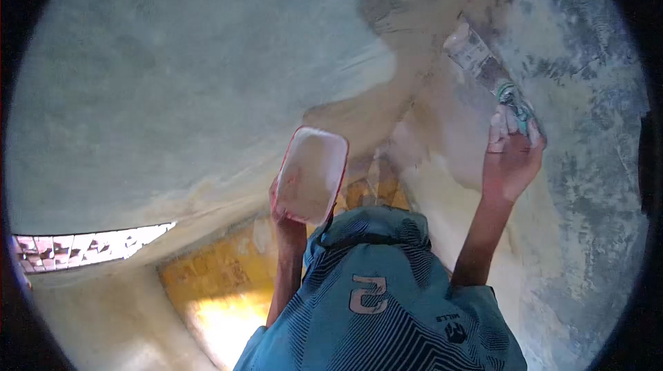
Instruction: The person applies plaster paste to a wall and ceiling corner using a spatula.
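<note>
A putty knife (480, 60) with a wide pale blade and a green-marked handle is in my right hand (514, 139), its fingers wrapped round the handle. White smears cover those fingers. The blade lies at or very near the wall (442, 108), beside a damp brownish patch. Lower and to the left, my left hand (277, 205) holds a white rectangular tub (314, 177) with a red rim by its side and underside. Pale residue and reddish marks show inside the tub. Most of the left fingers are hidden behind it.
A large grey-green plastered surface (193, 94) spreads across the upper left. Mottled blue-grey wall (587, 198) stands at the right. A grilled opening (90, 248) lets in light at the lower left. Yellow tiled floor (221, 267) shows below, with a bright sunlit spot.
</note>
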Demonstrator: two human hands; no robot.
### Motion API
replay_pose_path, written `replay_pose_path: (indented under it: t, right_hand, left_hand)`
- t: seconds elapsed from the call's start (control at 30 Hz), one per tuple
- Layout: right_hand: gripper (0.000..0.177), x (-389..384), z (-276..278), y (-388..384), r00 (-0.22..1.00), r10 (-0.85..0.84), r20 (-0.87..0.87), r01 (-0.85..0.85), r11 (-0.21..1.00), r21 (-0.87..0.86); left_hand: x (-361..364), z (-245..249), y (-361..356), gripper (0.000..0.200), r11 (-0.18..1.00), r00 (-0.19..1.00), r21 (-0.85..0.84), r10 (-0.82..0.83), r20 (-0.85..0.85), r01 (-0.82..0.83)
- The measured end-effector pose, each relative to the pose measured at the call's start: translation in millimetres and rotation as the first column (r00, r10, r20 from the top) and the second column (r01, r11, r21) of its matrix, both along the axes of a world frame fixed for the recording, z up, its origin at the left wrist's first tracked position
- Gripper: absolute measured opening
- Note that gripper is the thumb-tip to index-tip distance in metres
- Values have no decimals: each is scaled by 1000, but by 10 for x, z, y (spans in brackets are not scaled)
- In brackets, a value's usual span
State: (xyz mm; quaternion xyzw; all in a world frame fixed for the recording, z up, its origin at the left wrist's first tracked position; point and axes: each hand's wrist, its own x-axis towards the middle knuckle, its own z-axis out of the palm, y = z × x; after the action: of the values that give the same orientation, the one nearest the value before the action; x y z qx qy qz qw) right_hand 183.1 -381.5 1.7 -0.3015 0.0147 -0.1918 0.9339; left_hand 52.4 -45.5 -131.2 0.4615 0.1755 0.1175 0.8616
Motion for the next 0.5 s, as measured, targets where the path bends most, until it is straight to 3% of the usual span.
replay_pose_path:
  t: [0.1, 0.3, 0.4, 0.5]
  right_hand:
    - [38, 117, 32, 160, 989, -121, 84, 115, 991, 67]
    - [39, 440, 210, 392, 913, -375, 157, 397, 906, -146]
    - [41, 559, 287, 531, 876, -401, 266, 468, 841, -273]
    - [41, 581, 424, 632, 869, -433, 240, 495, 768, -407]
  left_hand:
    - [8, 77, -34, 76, 1000, 999, -10, 22, 31, -21]
    - [-73, 18, 18, 77, 999, 1000, -35, 17, 8, -16]
    - [-90, 59, -29, 75, 999, 1000, -16, 30, -6, -30]
    - [-122, 126, -95, 75, 999, 998, -1, 51, -46, -51]
